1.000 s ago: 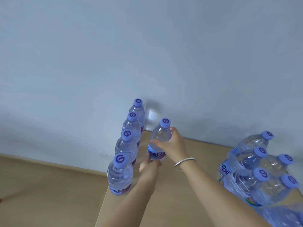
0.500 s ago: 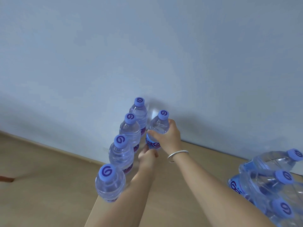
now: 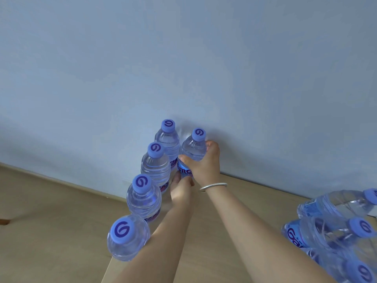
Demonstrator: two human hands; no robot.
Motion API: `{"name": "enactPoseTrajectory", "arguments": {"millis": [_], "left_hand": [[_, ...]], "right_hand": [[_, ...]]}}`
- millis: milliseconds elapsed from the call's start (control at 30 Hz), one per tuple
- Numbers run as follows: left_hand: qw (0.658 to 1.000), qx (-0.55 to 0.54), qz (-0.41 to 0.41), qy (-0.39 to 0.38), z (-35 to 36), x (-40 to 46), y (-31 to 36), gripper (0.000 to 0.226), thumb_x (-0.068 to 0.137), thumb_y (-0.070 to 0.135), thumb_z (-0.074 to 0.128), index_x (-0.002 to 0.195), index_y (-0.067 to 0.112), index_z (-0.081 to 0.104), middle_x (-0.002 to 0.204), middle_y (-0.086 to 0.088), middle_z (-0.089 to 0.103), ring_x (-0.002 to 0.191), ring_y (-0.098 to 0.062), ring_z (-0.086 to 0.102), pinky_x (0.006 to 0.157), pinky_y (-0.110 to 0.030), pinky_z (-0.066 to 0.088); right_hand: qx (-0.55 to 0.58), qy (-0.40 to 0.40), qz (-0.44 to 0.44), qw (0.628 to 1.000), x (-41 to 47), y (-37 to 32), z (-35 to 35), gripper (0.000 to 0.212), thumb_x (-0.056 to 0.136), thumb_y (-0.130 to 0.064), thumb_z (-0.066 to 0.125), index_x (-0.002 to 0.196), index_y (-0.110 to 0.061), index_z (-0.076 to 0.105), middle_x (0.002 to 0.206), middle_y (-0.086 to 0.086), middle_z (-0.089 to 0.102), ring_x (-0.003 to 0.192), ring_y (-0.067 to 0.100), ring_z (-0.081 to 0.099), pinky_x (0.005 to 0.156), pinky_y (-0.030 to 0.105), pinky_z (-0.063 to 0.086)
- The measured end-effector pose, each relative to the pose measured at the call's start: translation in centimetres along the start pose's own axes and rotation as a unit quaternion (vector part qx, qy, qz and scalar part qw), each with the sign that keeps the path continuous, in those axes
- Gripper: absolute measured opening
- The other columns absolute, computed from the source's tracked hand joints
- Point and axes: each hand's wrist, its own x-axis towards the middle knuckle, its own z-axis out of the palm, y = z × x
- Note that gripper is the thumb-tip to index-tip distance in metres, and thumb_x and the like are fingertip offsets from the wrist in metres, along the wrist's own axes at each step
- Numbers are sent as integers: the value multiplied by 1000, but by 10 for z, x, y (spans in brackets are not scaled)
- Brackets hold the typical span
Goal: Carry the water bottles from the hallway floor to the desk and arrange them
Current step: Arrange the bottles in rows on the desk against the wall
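Single head view, looking forward-down, close over desk edge.

Both my forearms are bare, with no sleeves showing anywhere along them up to the bottom edge of the view. My right hand has a thin, plain silver bangle around the wrist, a smooth round band that sits loosely and catches a little light on its upper edge. My left hand wears nothing: no ring, watch or band shows on it. No rings show on my right hand's fingers either.
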Motion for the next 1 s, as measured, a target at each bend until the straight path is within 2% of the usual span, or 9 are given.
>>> {"name": "enactPoseTrajectory", "arguments": {"millis": [200,333,467,567,667,833,867,933,1000], "left_hand": [[999,-23,-25,14,4,2,3,42,79,-6,41,121,-6,49,69,-2,46,59,-14,38,56,-22,32],[997,-73,-27,4,5,-2,9,40,81,-9,39,118,-3,54,63,-1,52,55,-13,45,47,-16,41],[998,-56,-26,1,5,-2,11,31,80,-9,40,103,6,55,66,-4,49,64,-19,43,59,-25,36],[998,-35,-47,5,5,-4,12,37,82,-5,42,117,-8,53,81,-15,59,73,-22,48,68,-28,39],[998,9,-60,1,7,-16,8,36,86,3,45,119,-5,56,87,-12,63,68,-15,55,60,-23,42],[986,111,-81,-99,10,-48,-19,50,83,-2,43,133,-7,39,141,-21,43,121,-33,47,100,-41,38],[980,135,-86,-116,11,-53,-26,50,84,-3,43,133,-9,37,135,-21,47,112,-32,51,96,-39,41],[969,163,-98,-156,17,-70,-39,46,87,-3,42,132,-9,39,96,-11,57,83,-20,50,73,-27,40],[960,168,-121,-190,26,-89,-51,42,89,-1,40,131,-4,42,80,-2,49,84,-17,48,71,-26,37]], "right_hand": [[-12,-2,5,1000,1,1,2,74,60,-34,83,115,-11,39,110,-3,37,105,19,49,90,27,41],[-14,27,1,1000,-3,-1,6,73,61,-36,83,114,-9,41,109,-3,37,102,19,49,84,19,35],[-19,14,11,1000,-2,-2,4,74,62,-36,82,115,-9,39,110,-2,36,106,22,50,88,24,39],[-10,-20,31,999,-2,-9,-1,80,61,-35,84,121,-8,37,116,1,35,113,23,47,97,30,40],[-36,-53,43,997,-13,-16,-19,89,62,-37,83,131,-8,35,130,7,38,124,22,39,104,32,35],[7,0,49,999,-73,-9,-97,38,79,-27,71,112,-18,53,114,-4,54,113,12,52,90,18,36],[16,35,49,998,-86,-7,-116,29,80,-23,69,106,-20,55,110,-5,57,109,13,55,89,19,39],[33,137,53,989,-114,-3,-159,18,82,-17,67,97,-20,57,103,-3,62,104,15,60,89,22,43],[-7,240,12,971,-144,-3,-197,15,83,-10,66,94,-17,60,96,-2,62,96,13,60,86,14,43]]}}
